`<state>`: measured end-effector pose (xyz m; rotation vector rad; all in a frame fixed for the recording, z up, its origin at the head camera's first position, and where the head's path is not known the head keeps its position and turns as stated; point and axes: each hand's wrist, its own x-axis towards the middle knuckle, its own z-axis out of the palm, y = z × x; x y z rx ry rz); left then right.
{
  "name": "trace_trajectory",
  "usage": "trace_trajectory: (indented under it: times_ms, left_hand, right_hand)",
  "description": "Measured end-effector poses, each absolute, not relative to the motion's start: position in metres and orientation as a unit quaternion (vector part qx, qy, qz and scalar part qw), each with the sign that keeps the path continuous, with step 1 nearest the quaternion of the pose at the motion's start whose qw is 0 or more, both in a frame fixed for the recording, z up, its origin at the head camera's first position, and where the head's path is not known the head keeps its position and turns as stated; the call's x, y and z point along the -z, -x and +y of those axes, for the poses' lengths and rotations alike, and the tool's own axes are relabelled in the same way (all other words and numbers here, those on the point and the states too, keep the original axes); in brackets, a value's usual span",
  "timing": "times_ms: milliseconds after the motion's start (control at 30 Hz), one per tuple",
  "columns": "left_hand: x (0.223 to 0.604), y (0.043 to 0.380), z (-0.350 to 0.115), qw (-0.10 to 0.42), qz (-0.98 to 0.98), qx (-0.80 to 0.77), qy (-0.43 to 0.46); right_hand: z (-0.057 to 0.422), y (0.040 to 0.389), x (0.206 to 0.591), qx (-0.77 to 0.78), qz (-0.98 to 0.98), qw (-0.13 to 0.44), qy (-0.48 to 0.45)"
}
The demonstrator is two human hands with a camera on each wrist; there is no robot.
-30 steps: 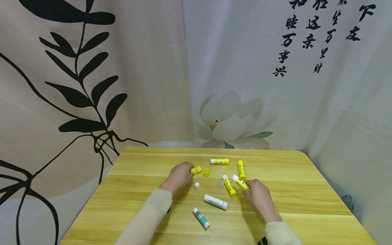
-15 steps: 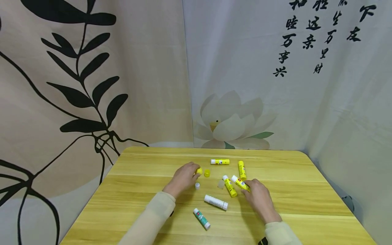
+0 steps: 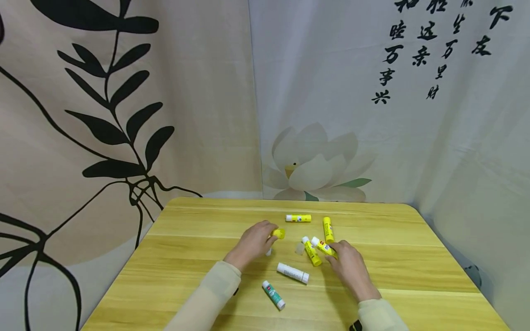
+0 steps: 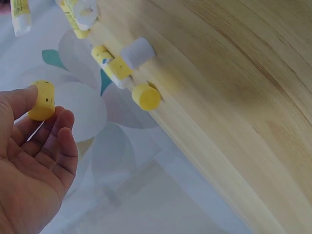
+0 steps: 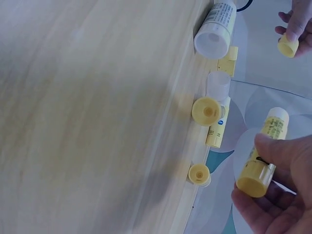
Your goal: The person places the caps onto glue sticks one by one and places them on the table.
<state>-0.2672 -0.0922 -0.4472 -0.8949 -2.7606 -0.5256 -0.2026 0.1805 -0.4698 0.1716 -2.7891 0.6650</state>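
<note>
Thumb and fingers of my left hand pinch a small yellow cap, held off the table in the left wrist view. A second yellow cap stands on the table beside it. My right hand grips a yellow glue stick by its yellow end. Its white end points away to the left. Next to it lies another yellow glue stick, and one more yellow glue stick lies just behind. The left hand partly covers a white cap.
A yellow glue stick with a white end lies near the wooden table's far edge. A translucent cap sits between the hands. Nearer lie a thick white glue stick and a teal one. A printed curtain hangs behind.
My left hand has moved right with the yellow cap, towards the cap on the table, and now partly covers the white cap. The right hand stays nearly in place; its glue stick's tip shifts slightly left.
</note>
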Motion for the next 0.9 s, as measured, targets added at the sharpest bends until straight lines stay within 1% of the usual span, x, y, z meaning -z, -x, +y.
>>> trace_trajectory:
  times_ms: [433, 633, 900]
  left_hand:
    - [0.445, 0.262, -0.084, 0.087, -0.92, 0.177, 0.338]
    - [0.447, 0.261, -0.081, 0.071, -0.915, 0.197, 0.344]
    - [0.445, 0.259, -0.078, 0.069, -0.912, 0.199, 0.353]
  right_hand:
    - [0.176, 0.204, 0.465, -0.219, -0.958, 0.154, -0.099]
    - [0.173, 0.203, 0.463, -0.225, -0.953, 0.16, -0.123]
    - [0.169, 0.203, 0.463, -0.225, -0.95, 0.163, -0.144]
